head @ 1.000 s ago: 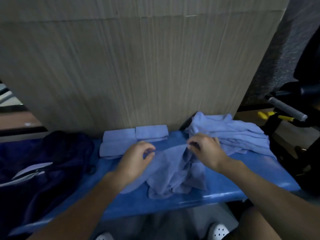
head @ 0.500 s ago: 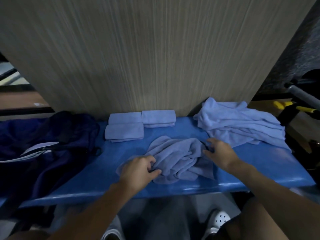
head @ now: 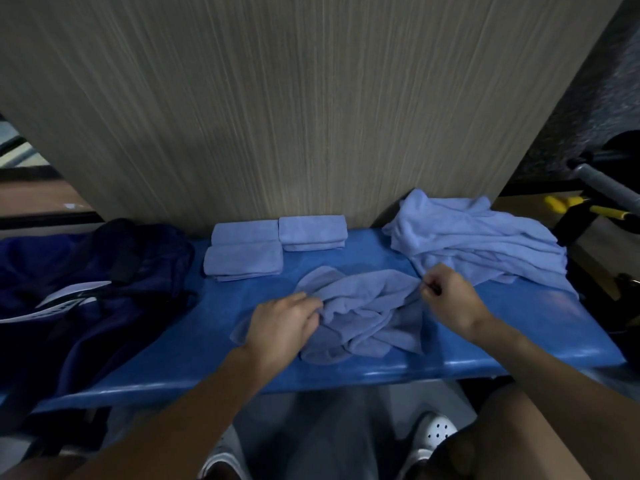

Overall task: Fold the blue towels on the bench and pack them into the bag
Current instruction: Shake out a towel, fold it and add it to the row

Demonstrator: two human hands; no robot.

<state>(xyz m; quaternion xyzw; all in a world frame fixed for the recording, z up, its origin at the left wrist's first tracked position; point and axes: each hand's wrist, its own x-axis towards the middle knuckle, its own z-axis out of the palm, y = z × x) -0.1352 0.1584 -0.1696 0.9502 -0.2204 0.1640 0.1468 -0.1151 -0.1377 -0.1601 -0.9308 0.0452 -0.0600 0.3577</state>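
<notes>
I see a crumpled blue towel (head: 363, 313) lying mid-counter (head: 519, 327), near the front edge. The left hand (head: 280, 323) sits on its left side, fingers curled into the cloth and gripping it. The right hand (head: 446, 299) pinches the towel's right corner between thumb and curled fingers. Three folded towels (head: 242, 261) lie close together at the back, by the wall panel (head: 311, 116). A loose pile of unfolded towels (head: 478, 240) is heaped at the right end, and the dark blue bag (head: 97, 278) slumps at the left end

One crumpled blue towel (head: 360, 306) lies center frame on the surface (head: 207, 323). Three folded towels (head: 273, 247) behind it, loose pile (head: 478, 244) right, dark bag (head: 104, 271) left.
</notes>
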